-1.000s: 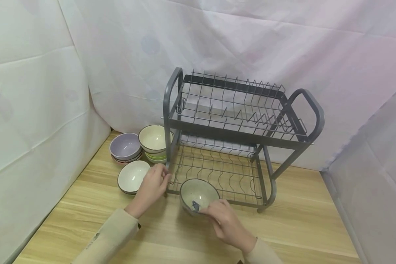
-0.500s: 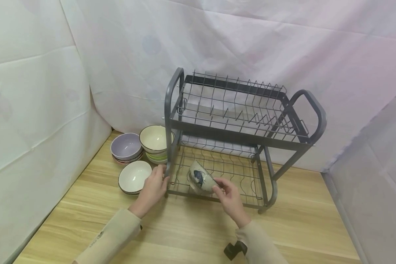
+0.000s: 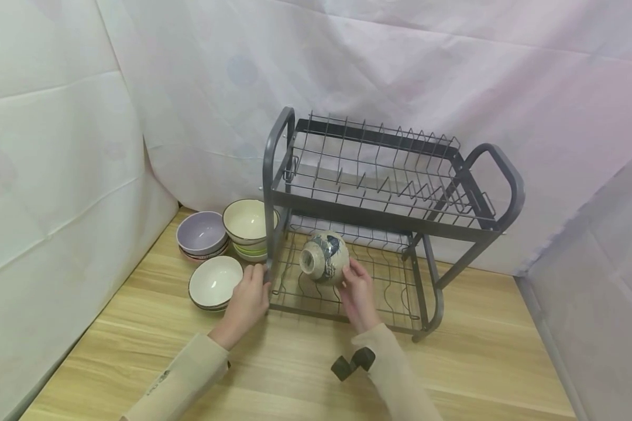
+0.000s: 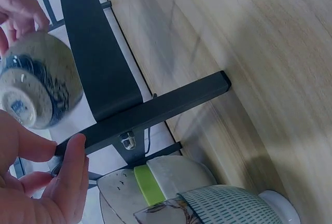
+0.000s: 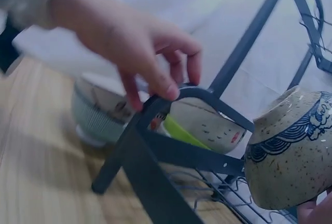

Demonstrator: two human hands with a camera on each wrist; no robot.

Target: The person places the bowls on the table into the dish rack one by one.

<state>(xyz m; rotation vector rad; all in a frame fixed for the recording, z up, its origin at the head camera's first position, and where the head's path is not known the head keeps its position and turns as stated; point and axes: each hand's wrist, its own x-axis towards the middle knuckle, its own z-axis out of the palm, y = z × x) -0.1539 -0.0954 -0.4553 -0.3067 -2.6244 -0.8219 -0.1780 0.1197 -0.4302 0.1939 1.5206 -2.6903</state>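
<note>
My right hand (image 3: 358, 289) holds a speckled ceramic bowl (image 3: 329, 257) with blue painted patterns by its rim. The bowl is tipped on its side over the lower tier of a dark metal dish rack (image 3: 379, 217), its foot facing left and toward me. Whether it touches the wires I cannot tell. My left hand (image 3: 248, 298) grips the rack's front left post (image 4: 155, 110), thumb and fingers on either side of it in the left wrist view. Only a little of the right hand's fingers (image 5: 317, 214) shows beneath the bowl in the right wrist view.
Left of the rack stand a purple bowl (image 3: 201, 233) on a stack, a cream bowl (image 3: 246, 221) over a green-banded one, and a white bowl (image 3: 215, 282) stacked on others. The rack's upper wire tier overhangs the lower one. White cloth (image 3: 189, 88) hangs behind.
My right hand has carried the bowl from in front of the rack in over the lower tier. The bowl has turned from mouth-up to its side, foot now showing. The left hand stays put.
</note>
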